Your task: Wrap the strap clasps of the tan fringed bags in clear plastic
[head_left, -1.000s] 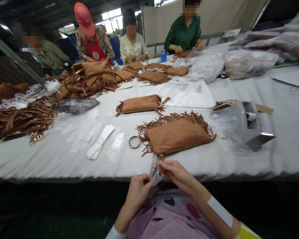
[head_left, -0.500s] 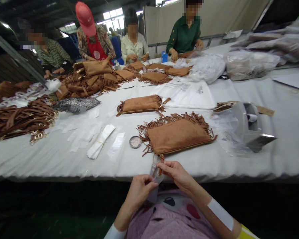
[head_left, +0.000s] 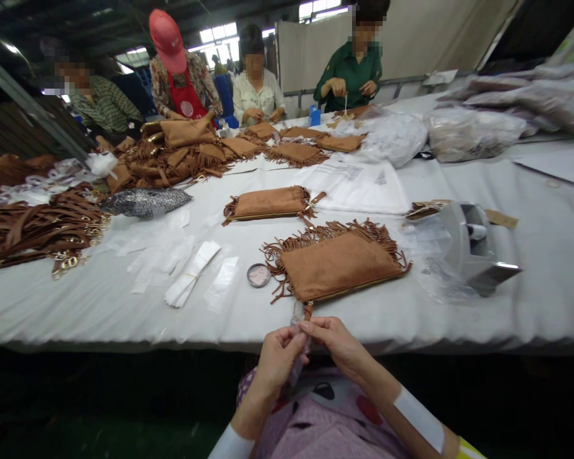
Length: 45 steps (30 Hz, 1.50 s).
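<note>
A brown fringed pouch (head_left: 344, 264) lies flat near the table's front edge, its zip side towards me. From its left corner a brown zipper pull (head_left: 309, 311) hangs down to my fingers. My left hand (head_left: 278, 357) is closed in a pinch on a small clear plastic bag (head_left: 296, 370), just below the pull. Close against it, my right hand (head_left: 337, 343) pinches at the bag's upper part beside the pull; its fingertips hide what exactly lies between them. A round dish (head_left: 258, 275) with pale pink contents sits left of the pouch.
Behind lies a second fringed pouch (head_left: 270, 203). A grey tape dispenser (head_left: 473, 248) stands right; banded white strips (head_left: 192, 274) and clear bags (head_left: 221, 284) lie left. Brown straps (head_left: 38, 223) and piled pouches (head_left: 172, 153) are further left. Several people (head_left: 256, 89) work across the table.
My left hand has moved up and slightly right, closer to my right hand. The plastic bag is now bunched around the zipper pull's lower end. The co-worker in green has raised a hand.
</note>
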{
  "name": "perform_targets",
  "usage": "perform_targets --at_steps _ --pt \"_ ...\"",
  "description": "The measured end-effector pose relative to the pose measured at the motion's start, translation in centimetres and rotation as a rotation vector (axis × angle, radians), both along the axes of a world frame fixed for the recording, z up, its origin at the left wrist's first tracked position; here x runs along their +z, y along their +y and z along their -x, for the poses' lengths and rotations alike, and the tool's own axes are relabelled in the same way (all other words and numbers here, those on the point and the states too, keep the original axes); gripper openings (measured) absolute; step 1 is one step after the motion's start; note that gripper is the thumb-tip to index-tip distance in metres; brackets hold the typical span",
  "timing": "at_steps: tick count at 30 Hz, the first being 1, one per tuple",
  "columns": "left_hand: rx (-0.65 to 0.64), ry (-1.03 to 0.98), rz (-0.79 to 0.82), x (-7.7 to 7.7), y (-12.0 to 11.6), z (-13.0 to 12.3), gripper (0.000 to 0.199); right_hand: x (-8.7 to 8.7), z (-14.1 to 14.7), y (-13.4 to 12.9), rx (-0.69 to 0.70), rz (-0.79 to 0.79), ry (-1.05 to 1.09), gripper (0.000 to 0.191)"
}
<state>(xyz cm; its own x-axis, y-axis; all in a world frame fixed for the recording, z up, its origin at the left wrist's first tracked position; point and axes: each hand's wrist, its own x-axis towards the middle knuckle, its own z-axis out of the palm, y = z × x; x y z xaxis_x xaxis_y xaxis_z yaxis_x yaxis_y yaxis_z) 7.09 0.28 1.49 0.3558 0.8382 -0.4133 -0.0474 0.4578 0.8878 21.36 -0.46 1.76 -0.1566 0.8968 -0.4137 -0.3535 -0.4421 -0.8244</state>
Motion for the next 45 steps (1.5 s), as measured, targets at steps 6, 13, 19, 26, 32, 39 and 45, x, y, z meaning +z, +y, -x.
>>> perform_targets --at_steps 6,13,19,26,32,39,45 --pt "-0.143 0.083 0.038 1.7 -0.6 2.6 0.036 0.0 -0.4 0.7 -0.221 0.177 0.184 0.026" --pt "-0.15 0.178 -0.016 0.1 -0.6 2.9 0.033 -0.8 -0.3 1.7 -0.253 0.14 0.046 0.036" --pt "-0.108 0.239 -0.09 -0.2 0.5 0.8 0.03 -1.3 -0.6 1.6 -0.253 0.1 -0.055 0.047" --pt "-0.07 0.26 -0.132 -0.5 1.2 -0.4 0.031 -1.5 -0.6 1.6 -0.295 0.1 -0.01 0.046" --pt "-0.045 0.189 -0.18 -0.1 1.3 -2.0 0.03 -1.2 -0.9 1.5 -0.295 0.132 0.028 0.036" --pt "0.045 0.102 -0.106 -1.4 0.8 -2.3 0.038 -1.2 -0.9 1.4 -0.285 0.163 0.079 0.032" --pt "0.195 0.041 0.022 -1.3 0.7 -2.0 0.033 -1.6 -1.0 1.0 -0.21 0.14 -0.015 0.042"
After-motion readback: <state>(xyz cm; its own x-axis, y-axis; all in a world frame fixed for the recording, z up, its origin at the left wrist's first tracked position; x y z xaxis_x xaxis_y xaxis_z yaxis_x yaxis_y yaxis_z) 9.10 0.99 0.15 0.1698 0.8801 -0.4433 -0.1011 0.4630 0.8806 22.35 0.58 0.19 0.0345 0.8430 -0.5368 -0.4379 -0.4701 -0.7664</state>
